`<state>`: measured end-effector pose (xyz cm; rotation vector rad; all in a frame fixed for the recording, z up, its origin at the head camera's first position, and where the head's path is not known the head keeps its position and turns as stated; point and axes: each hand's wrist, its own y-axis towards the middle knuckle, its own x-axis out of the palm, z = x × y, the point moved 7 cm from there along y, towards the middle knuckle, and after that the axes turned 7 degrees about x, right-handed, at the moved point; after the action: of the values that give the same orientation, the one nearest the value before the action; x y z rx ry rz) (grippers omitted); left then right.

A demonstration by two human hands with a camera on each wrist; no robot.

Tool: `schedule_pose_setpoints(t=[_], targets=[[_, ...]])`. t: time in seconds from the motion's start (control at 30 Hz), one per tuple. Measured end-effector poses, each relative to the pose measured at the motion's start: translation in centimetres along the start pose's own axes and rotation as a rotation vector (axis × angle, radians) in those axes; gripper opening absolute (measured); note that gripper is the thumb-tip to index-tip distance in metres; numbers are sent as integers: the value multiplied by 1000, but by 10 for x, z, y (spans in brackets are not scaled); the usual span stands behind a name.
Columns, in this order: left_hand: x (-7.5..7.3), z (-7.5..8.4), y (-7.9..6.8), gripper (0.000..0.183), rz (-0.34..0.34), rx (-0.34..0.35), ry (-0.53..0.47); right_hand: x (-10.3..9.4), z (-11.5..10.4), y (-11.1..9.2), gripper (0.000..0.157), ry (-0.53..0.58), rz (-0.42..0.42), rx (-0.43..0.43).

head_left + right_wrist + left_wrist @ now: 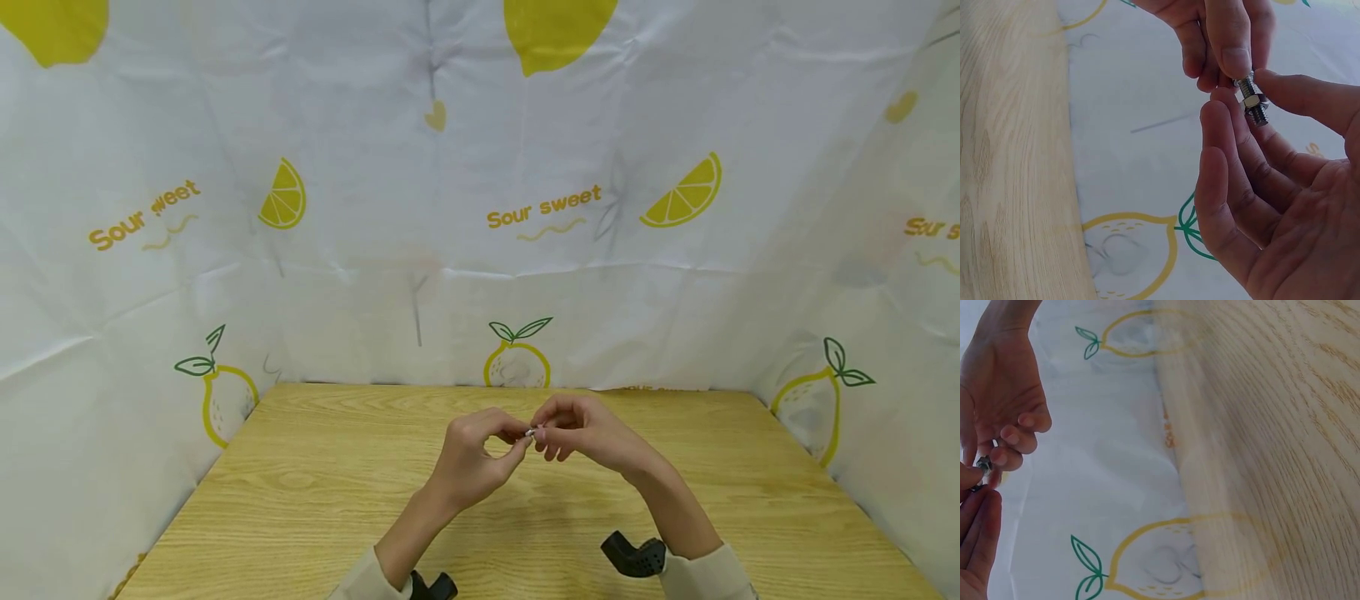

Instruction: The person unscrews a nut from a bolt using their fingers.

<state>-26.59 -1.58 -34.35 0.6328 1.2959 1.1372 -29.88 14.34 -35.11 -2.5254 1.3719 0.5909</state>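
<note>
Left hand (474, 460): my thumb and fingertips pinch one end of the bolt (1261, 117)
Right hand (602, 433): my fingertips curl round it too
Nut (1252, 100): around the bolt's thread
Place: raised above the wooden surface (330, 475), between my hands

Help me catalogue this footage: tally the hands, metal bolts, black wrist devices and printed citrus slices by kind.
Hands: 2 (left hand, right hand)
Metal bolts: 1
Black wrist devices: 2
Printed citrus slices: 2
Total: 7
</note>
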Motion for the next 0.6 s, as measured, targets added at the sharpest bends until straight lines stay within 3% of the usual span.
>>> schedule_pose_setpoints(t=[0.3, 0.6], targets=[[1, 0, 0, 3, -4, -5, 6, -1, 0, -2, 34, -35, -12, 43], [1, 0, -1, 5, -2, -14, 7, -2, 0, -1, 28, -15, 1, 23]])
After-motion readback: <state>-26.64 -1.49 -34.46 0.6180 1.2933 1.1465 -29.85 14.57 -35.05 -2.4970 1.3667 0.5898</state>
